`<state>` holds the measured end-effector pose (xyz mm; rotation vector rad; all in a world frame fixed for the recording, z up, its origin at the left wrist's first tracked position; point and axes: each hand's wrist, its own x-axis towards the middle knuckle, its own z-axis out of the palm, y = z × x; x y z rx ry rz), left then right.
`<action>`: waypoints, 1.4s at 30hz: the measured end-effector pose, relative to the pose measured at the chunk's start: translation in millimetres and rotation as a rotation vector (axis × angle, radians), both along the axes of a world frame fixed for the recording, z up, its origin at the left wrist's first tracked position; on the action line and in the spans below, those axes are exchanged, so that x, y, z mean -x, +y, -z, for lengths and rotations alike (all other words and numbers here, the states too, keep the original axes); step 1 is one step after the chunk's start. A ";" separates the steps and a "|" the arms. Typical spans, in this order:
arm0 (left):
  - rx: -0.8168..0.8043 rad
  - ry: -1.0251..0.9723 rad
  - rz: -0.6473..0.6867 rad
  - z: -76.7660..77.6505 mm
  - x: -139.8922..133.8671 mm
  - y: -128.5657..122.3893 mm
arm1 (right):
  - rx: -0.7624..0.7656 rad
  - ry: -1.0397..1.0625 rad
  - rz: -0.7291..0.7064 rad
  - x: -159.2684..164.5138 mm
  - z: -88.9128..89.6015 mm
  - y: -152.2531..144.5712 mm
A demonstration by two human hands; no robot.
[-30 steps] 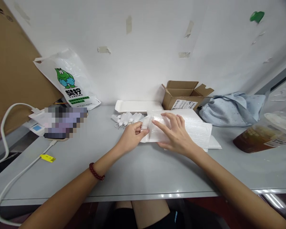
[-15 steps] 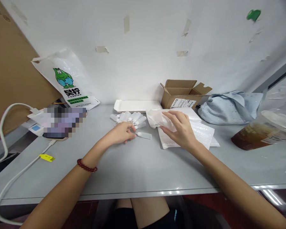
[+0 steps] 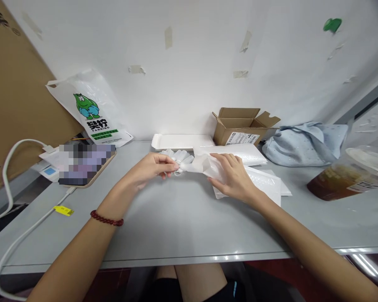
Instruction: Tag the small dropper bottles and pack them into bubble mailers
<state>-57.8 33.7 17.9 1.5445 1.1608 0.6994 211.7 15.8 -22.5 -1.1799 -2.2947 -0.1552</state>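
Note:
My left hand (image 3: 153, 168) pinches the narrow end of a small translucent plastic vial (image 3: 186, 168), which points right. The vial's far end meets the mouth of a white plastic pouch (image 3: 211, 166); I cannot tell whether it is inside. My right hand (image 3: 234, 178) is closed on that pouch, thumb in front and fingers over the top. Just behind my left fingers lies a pile of similar vials (image 3: 180, 155), partly hidden. Under and beyond my right hand lie several white bubble mailers (image 3: 266, 183).
A white tray (image 3: 182, 141) and an open cardboard box (image 3: 236, 135) stand against the wall. To the right are a blue cloth (image 3: 302, 144) and a cup of brown drink (image 3: 334, 180). At left are a phone (image 3: 88, 167), a white cable (image 3: 34, 222) and a plastic bag (image 3: 94, 111).
My left hand has lifted a vial from the table and brought it up to the pouch mouth. My right hand has shifted slightly left and lower, fingers more closed around the pouch.

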 end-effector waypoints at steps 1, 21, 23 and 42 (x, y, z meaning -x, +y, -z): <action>-0.031 -0.029 -0.050 2.5 -1.5 0.5 | 0.000 0.005 -0.023 0.1 -0.1 -0.3; -0.130 -0.048 -0.039 13.7 -31.1 -11.1 | -0.053 0.072 -0.256 6.5 1.9 -6.4; -0.128 -0.073 -0.020 19.0 -36.0 -12.3 | -0.061 0.074 -0.294 8.2 2.1 -7.8; -0.210 -0.055 -0.219 16.7 -34.8 -13.7 | 0.151 -0.126 -0.124 10.2 -5.3 -12.5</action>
